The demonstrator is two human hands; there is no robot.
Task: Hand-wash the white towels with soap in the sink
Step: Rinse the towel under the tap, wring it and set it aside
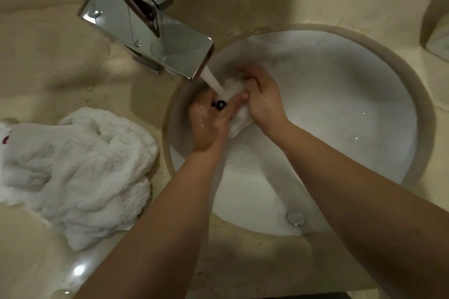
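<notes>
There is one view only, from a camera worn on the person's head, looking forward and steeply down over the sink, almost from straight above. It sits close: both forearms run in from the bottom edge and fill the lower half of the frame. The wide lens bends the scene, so the bench curves away at the left and the basin's rim bows toward the right edge. The tap stands in the upper left, seen from over its top. The basin fills the centre and right.
</notes>
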